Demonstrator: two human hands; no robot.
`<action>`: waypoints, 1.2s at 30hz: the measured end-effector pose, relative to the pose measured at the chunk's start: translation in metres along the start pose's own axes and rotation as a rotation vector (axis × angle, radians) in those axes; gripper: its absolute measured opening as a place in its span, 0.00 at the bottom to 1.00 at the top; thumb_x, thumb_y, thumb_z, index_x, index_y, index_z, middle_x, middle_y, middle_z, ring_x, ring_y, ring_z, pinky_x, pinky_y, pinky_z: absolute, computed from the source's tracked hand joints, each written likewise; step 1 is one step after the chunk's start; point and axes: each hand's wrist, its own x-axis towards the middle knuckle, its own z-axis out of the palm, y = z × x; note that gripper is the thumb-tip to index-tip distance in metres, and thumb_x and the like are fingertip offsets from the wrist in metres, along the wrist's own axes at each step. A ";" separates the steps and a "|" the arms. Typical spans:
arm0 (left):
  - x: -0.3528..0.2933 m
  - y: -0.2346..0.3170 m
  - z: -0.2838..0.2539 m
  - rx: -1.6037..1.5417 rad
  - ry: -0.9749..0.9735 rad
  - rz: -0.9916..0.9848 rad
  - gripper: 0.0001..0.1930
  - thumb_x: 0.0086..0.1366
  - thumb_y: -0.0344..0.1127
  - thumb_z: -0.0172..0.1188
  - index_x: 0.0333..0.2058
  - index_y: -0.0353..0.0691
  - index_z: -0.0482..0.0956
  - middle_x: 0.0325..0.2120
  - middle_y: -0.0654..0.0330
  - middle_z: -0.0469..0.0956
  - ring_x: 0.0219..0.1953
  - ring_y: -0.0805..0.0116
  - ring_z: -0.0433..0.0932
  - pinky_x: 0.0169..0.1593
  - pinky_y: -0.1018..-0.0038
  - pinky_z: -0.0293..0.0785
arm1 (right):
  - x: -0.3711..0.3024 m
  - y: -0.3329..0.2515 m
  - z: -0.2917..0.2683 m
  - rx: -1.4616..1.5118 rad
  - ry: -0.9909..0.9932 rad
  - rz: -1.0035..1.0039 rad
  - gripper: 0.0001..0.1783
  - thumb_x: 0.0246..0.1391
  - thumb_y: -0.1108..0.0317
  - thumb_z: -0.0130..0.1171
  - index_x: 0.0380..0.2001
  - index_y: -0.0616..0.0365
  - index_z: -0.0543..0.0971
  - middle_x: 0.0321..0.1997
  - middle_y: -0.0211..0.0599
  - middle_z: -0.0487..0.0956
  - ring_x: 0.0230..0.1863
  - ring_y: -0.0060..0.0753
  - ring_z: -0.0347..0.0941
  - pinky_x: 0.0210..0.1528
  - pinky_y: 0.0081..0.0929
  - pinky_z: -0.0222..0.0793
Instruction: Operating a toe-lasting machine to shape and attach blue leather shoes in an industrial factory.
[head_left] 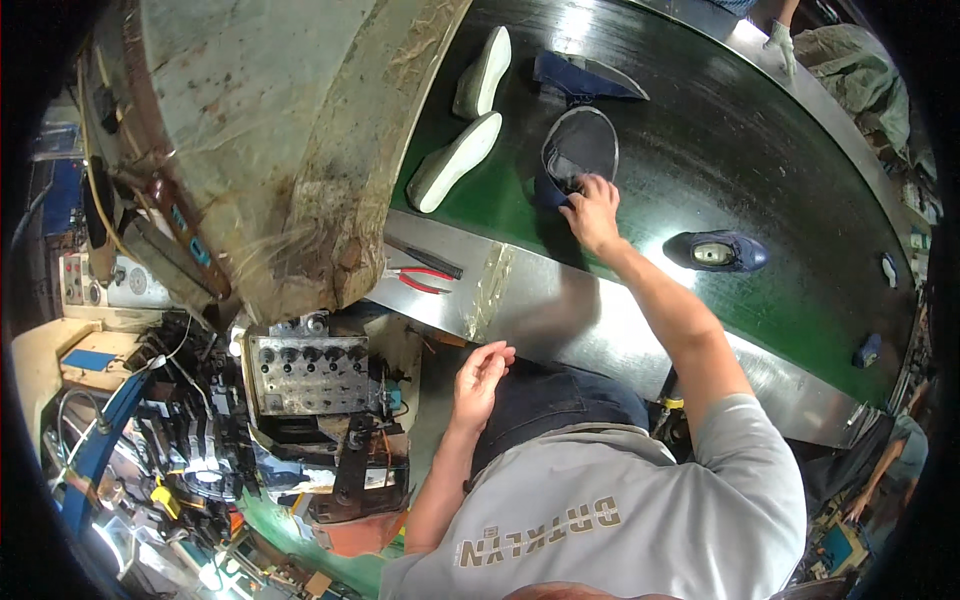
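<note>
My right hand (595, 212) reaches over the dark green belt (690, 130). Its fingers are closed on the near end of a navy shoe upper (582, 140), whose dark inside faces up. Just beyond lies another navy shoe upper (592, 78). To the left, two cream shoe lasts (484, 72) (456, 163) rest on the belt on their sides. A navy shoe (716, 251) with a pale last inside sits right of my forearm. My left hand (482, 384) hangs by my waist, fingers loosely bent, with nothing visible in it.
Red-handled pliers (422, 278) lie on the metal ledge (545, 310) along the belt. A large stained machine cover (260, 130) rises at left, above a knobbed control panel (312, 374). Small dark items (868, 350) sit far right. Across the belt is another person's gloved hand (780, 42).
</note>
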 end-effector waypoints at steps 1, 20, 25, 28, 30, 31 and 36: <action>0.006 0.005 0.000 -0.003 -0.008 0.019 0.14 0.71 0.33 0.53 0.52 0.36 0.74 0.44 0.57 0.80 0.47 0.70 0.77 0.50 0.75 0.72 | 0.003 0.001 0.004 0.002 -0.002 0.011 0.19 0.49 0.59 0.66 0.39 0.61 0.79 0.51 0.49 0.74 0.57 0.53 0.66 0.62 0.48 0.55; -0.025 0.066 -0.028 -0.654 0.059 -0.132 0.17 0.68 0.31 0.57 0.53 0.34 0.70 0.48 0.57 0.76 0.47 0.67 0.77 0.54 0.70 0.72 | 0.183 -0.112 0.113 0.649 -0.198 1.153 0.49 0.40 0.43 0.72 0.57 0.65 0.66 0.61 0.57 0.67 0.61 0.53 0.66 0.61 0.40 0.65; -0.064 0.058 -0.045 -0.631 0.236 -0.112 0.19 0.67 0.32 0.58 0.55 0.31 0.69 0.50 0.54 0.76 0.52 0.63 0.75 0.59 0.65 0.69 | 0.201 -0.063 0.170 1.091 -0.324 1.168 0.22 0.49 0.66 0.66 0.47 0.65 0.76 0.38 0.42 0.81 0.38 0.36 0.78 0.40 0.34 0.75; -0.080 0.057 -0.055 -0.364 0.281 -0.050 0.18 0.66 0.28 0.58 0.53 0.31 0.70 0.49 0.56 0.76 0.50 0.66 0.75 0.57 0.68 0.69 | 0.166 -0.072 0.137 1.366 -0.089 1.041 0.17 0.51 0.68 0.65 0.44 0.60 0.77 0.37 0.36 0.80 0.37 0.31 0.76 0.41 0.32 0.74; -0.077 0.057 -0.061 0.022 0.239 -0.049 0.15 0.65 0.27 0.59 0.50 0.31 0.72 0.45 0.58 0.77 0.46 0.71 0.75 0.53 0.73 0.70 | 0.139 -0.069 0.105 1.309 -0.027 0.836 0.20 0.51 0.66 0.67 0.46 0.59 0.76 0.38 0.35 0.79 0.39 0.29 0.75 0.43 0.30 0.73; -0.074 0.057 -0.061 0.216 0.213 -0.049 0.14 0.65 0.27 0.59 0.48 0.31 0.73 0.43 0.59 0.78 0.44 0.74 0.75 0.51 0.75 0.70 | 0.127 -0.068 0.080 1.250 0.038 0.632 0.23 0.51 0.64 0.68 0.49 0.58 0.75 0.39 0.34 0.79 0.41 0.27 0.75 0.45 0.29 0.72; -0.060 0.082 -0.038 0.323 -0.001 0.114 0.12 0.64 0.26 0.59 0.46 0.31 0.75 0.43 0.59 0.79 0.44 0.71 0.76 0.50 0.73 0.72 | 0.059 -0.037 -0.010 1.096 0.065 0.460 0.29 0.52 0.62 0.68 0.56 0.53 0.71 0.43 0.32 0.78 0.45 0.26 0.74 0.49 0.26 0.71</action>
